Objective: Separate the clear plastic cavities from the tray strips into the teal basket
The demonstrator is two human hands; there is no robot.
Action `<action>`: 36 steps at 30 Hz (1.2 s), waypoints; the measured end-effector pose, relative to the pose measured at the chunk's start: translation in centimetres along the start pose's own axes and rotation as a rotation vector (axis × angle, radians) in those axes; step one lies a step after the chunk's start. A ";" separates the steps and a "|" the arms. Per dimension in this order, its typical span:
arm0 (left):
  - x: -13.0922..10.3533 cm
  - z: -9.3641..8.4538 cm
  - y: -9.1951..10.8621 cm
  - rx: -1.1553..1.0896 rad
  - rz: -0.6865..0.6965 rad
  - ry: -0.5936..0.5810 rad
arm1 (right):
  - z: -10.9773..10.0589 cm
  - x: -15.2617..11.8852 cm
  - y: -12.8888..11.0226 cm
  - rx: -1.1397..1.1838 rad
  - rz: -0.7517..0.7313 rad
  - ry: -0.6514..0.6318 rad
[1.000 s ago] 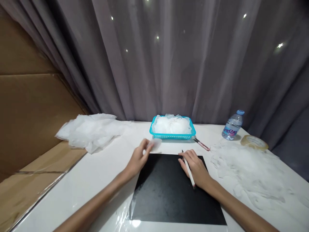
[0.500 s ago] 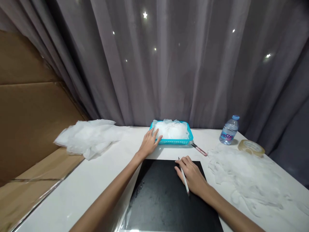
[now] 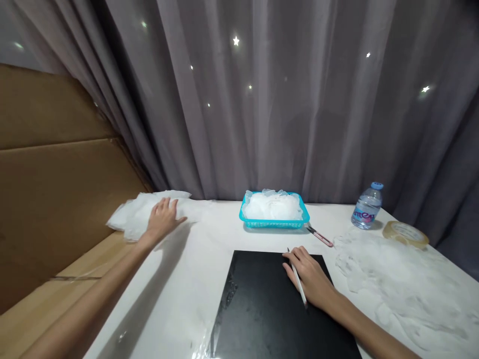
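My left hand (image 3: 163,219) is over the near right part of a pile of thin white sheer fabric (image 3: 131,215) at the table's left, fingers spread and nothing gripped. Whether the fingertips touch the fabric I cannot tell. On a black board (image 3: 262,304) rests my right hand (image 3: 307,274), closed around a slim white pencil (image 3: 298,279) whose dark tip points away from me. Beyond the board stands a blue plastic basket (image 3: 275,224) heaped with white sheer pieces (image 3: 273,205). Thread snips (image 3: 321,237) with pinkish handles lie just right of the basket.
A water bottle (image 3: 366,207) and a roll of clear tape (image 3: 406,234) stand at the back right. More sheer white material (image 3: 404,284) spreads over the table's right side. Large cardboard (image 3: 56,199) borders the left; a grey curtain (image 3: 277,124) hangs behind.
My left hand has left the basket's left edge and moved left to the fabric pile. My right hand stays on the board with the pencil. The view has shifted slightly left.
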State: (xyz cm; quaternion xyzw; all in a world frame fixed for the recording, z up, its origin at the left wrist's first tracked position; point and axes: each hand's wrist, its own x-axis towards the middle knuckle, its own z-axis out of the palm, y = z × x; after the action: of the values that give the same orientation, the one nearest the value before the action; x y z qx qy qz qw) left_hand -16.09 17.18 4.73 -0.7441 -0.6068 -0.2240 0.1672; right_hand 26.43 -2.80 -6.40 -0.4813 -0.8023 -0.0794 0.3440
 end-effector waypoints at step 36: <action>-1.3 -7.7 0.7 0.084 -0.071 -0.095 | 0.8 -0.8 0.5 0.010 -0.009 -0.032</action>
State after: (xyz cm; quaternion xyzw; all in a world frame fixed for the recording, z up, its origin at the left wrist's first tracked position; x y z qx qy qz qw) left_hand -16.63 11.91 10.55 -0.7241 -0.6490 -0.1686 0.1615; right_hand 26.69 -2.75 -7.65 -0.4771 -0.8102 -0.0694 0.3333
